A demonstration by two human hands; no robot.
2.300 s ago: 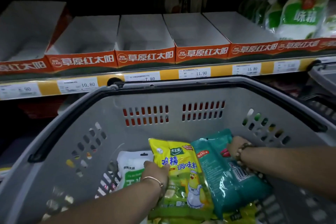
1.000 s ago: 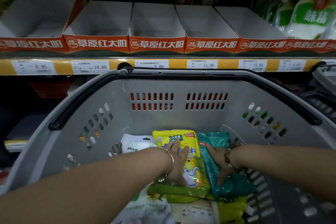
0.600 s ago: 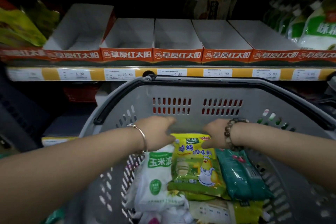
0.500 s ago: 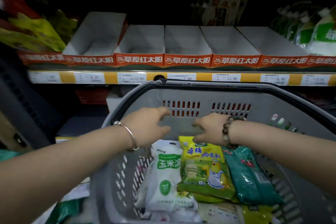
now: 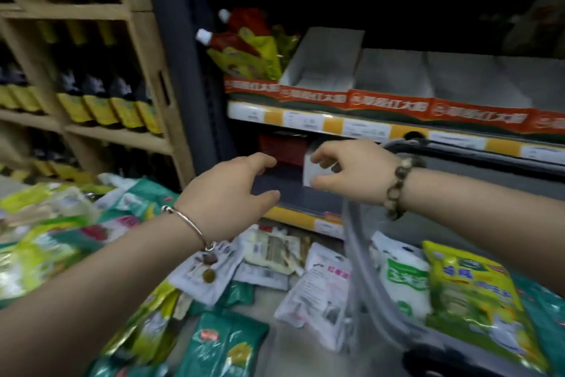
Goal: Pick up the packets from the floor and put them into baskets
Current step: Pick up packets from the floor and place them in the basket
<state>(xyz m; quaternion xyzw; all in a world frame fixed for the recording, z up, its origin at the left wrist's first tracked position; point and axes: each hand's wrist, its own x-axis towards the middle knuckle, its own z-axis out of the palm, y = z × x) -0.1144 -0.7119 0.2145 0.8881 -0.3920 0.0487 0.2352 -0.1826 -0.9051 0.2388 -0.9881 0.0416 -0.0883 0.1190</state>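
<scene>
The grey basket [image 5: 359,251] stands at the right and holds a white packet [image 5: 400,278], a yellow-green packet [image 5: 467,294] and a teal packet [image 5: 547,312]. Several packets lie on the floor to its left: a white one [image 5: 321,294], another white one [image 5: 208,275], a teal one [image 5: 223,343] and a yellow-green one [image 5: 146,324]. My left hand [image 5: 232,193] hovers above the floor packets with relaxed fingers and holds nothing. My right hand [image 5: 351,171] hangs over the basket's left rim, fingers loosely curved, empty.
A heap of green and yellow packets [image 5: 46,239] lies at the far left. Store shelves [image 5: 336,126] with orange-fronted cardboard trays rise behind. A wooden rack of dark bottles [image 5: 101,101] stands at the left. A white box [image 5: 315,170] sits on the low shelf behind my right hand.
Both hands have let go of the packets in the basket and risen out of it toward the left. The view has swung left, so the floor packets now show.
</scene>
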